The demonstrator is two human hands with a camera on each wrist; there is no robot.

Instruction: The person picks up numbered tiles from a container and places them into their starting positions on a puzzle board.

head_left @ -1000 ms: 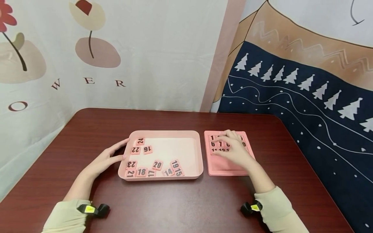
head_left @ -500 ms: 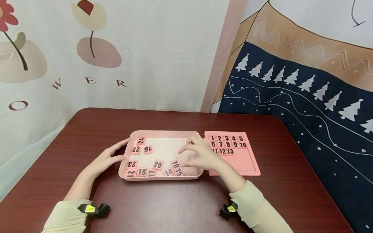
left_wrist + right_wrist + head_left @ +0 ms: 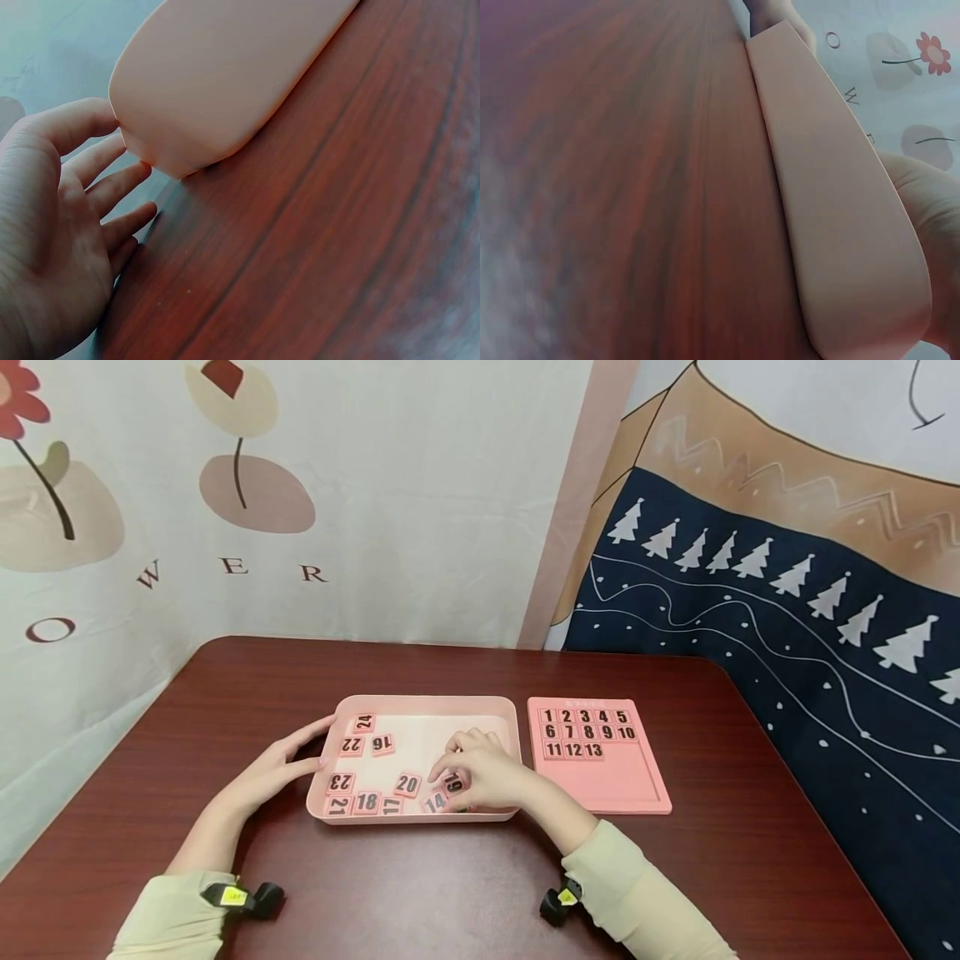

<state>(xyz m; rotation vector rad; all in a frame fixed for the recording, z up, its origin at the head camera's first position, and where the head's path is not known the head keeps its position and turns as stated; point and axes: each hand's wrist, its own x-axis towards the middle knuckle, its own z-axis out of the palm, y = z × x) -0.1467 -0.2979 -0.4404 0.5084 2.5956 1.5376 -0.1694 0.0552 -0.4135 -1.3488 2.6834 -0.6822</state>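
A pale pink tray [image 3: 420, 817] holds loose number tiles. My left hand [image 3: 270, 774] rests at its left end; in the left wrist view the fairly straight fingers of that hand [image 3: 67, 202] touch the outside wall. My right hand [image 3: 483, 772] reaches down into the tray's right half, thumb and forefinger apart around the 19 tile [image 3: 453, 783]. Its thumb lies beside the 14 tile [image 3: 433, 802], and the 15 tile is mostly hidden beneath that hand. In the right wrist view the tray wall [image 3: 840, 187] covers the fingers.
Right of the tray lies a pink number board [image 3: 585, 785] with tiles 1 to 13 set in rows. Other tiles, such as the 20 tile [image 3: 407, 785] and the 16 tile [image 3: 382, 744], lie in the tray. Both sit on a dark red wooden table [image 3: 420, 893].
My right hand has moved left from over the number board into the tray, down to the tiles near its front right. The left hand stays at the tray's left end.
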